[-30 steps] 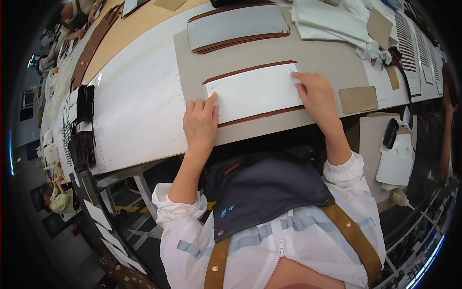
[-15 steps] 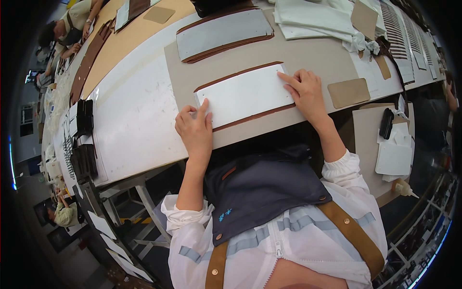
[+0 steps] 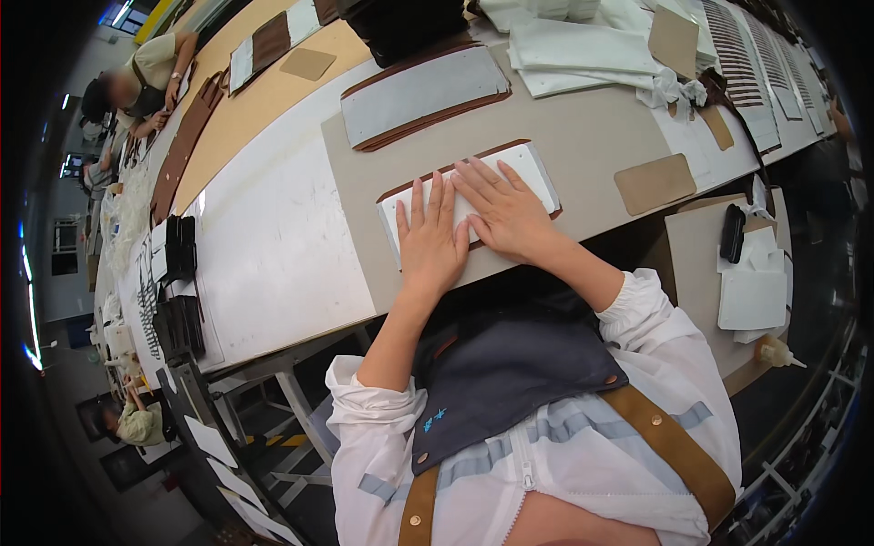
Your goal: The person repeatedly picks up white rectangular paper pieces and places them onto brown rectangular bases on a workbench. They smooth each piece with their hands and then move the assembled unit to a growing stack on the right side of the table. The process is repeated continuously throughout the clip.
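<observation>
A white rectangular sheet [image 3: 539,182] lies on a brown leather-like panel [image 3: 401,190] that shows along its long edges. My left hand [image 3: 430,238] presses flat on the left and middle part of the sheet, fingers stretched toward the far edge. Beside it, my right hand [image 3: 510,217] also rests flat, its fingers spread and its index near the left fingers. Both palms hide much of the sheet's middle. Just beyond lies a stack of similar brown panels topped by a pale grey sheet [image 3: 428,93].
A beige mat [image 3: 610,118] carries the work. Tan card [image 3: 655,184] lies at right, white sheets [image 3: 583,56] at the far right. Black stacked pieces [image 3: 180,247] stand at left. A side surface holds a black case [image 3: 732,233]. Another person [image 3: 155,82] works at far left.
Both hands have moved inward from the sheet's two ends to its middle. Their fingers went from pointing at the corners to lying flat and spread. The view has shifted slightly.
</observation>
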{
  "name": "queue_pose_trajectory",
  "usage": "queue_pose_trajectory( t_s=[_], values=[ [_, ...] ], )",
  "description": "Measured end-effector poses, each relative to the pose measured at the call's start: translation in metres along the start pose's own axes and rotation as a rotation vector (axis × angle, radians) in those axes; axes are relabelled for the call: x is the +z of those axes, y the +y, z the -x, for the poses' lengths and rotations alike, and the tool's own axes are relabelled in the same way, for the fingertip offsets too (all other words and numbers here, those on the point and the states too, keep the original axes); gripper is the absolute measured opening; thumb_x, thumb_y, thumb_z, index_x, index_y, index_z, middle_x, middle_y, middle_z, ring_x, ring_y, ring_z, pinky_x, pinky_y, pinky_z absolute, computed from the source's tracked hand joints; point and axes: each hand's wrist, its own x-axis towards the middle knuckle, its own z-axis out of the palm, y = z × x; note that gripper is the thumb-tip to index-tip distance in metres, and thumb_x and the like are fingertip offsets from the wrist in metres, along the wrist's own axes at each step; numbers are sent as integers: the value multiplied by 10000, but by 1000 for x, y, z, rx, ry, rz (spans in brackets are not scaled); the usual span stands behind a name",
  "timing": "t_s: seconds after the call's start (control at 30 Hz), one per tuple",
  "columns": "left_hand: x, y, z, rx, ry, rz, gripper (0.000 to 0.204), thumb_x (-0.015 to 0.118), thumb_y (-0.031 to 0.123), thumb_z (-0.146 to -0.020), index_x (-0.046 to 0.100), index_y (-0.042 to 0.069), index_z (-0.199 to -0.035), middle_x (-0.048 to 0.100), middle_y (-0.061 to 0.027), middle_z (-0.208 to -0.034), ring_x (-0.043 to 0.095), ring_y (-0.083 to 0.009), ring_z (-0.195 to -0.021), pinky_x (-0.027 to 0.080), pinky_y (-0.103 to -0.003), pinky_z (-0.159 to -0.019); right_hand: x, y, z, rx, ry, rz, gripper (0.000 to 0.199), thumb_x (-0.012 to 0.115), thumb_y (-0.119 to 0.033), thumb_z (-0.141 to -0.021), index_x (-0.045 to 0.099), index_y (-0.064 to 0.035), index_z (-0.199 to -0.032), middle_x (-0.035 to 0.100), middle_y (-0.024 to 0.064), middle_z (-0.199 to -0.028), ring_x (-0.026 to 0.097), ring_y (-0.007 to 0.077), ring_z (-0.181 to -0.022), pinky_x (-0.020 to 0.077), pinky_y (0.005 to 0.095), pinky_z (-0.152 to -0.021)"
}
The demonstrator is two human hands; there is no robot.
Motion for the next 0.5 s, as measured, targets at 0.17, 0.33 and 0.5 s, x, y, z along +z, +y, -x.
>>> queue_pose_trajectory(
  t_s=[0.17,0.33,0.5],
  values=[
    [-14,-12,12,-58,-29,20,774,570,539,-973,364,148,-1607,255,-152,-1692,186,-396,-1567,109,-582,-1250,-12,24,10,175,-28,-33,905,528,-668,-953,344,-51,-1588,312,162,-1659,239,286,-1559,137,470,-1279],
    [-6,-20,10,-31,43,62,813,614,582,-940,403,133,-1584,301,-179,-1657,250,-392,-1534,136,-591,-1230,-9,31,13,180,127,-141,775,557,-553,-1003,397,-36,-1558,375,213,-1613,305,329,-1528,184,453,-1268],
    [-12,-41,-26,-97,158,249,543,735,390,-912,589,95,-1344,587,-131,-1300,514,-333,-1217,297,-549,-1090,-9,65,29,530,434,-1050,493,593,-215,-1039,504,-3,-1475,553,169,-1467,505,239,-1369,383,350,-1141]
  ],
)
